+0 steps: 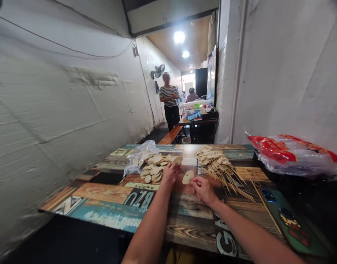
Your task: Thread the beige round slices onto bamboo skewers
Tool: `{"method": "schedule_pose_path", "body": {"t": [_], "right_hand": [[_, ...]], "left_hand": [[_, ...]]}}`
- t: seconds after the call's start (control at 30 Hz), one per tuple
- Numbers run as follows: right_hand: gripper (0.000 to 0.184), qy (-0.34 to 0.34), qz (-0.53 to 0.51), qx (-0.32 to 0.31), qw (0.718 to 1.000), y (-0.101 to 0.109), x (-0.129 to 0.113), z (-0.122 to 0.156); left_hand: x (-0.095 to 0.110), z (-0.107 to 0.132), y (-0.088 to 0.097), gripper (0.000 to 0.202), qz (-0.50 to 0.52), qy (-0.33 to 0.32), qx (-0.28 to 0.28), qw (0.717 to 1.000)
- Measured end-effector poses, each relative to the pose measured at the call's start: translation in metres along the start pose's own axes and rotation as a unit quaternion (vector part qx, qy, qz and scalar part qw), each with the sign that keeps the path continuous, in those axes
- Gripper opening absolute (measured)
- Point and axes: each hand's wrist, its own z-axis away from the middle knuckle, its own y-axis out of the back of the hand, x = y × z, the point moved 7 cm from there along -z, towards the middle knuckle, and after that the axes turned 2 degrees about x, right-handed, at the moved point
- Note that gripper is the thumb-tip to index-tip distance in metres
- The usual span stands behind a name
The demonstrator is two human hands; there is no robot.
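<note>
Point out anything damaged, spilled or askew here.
The left wall looks worn, creased with a rough, dirty patch. On the table, skewers jut unevenly from the right pile. I see no spill.

A multicoloured plank-patterned table [107,217] bears, toward its far edge, two heaps of flat beige slices [154,171] (one with thin wooden sticks [226,177]).

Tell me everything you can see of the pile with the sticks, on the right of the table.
The pile is a loose heap of thin, flat, pale beige slices, overlapping at various angles. Thin, straight, wooden-looking sticks poke out, mostly toward the near right, some crossing. It lies on the wood-patterned table, beyond the right hand, which appears apart from it. The slices' material is unclear.
</note>
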Motion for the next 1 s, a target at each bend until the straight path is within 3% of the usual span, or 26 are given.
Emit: {"method": "schedule_pose_path", "body": {"t": [0.27,0.67,1.0], "right_hand": [[0.024,-0.025,0.04,-0.002,0.999,0.001,0.003,0.002],[0.02,0.028,0.071,0.009,0.997,0.004,-0.005,0.001],[0.02,0.034,0.064,0.005,0.997,0.002,0.005,-0.003]], "left_hand": [[0.001,-0.006,0.01,0.012,0.002,-0.026,0.018,0.999],[0.012,-0.006,0.01,0.027,-0.006,-0.089,0.039,0.995],[0.016,-0.01,0.014,0.039,-0.032,-0.114,0.032,0.993]]}}
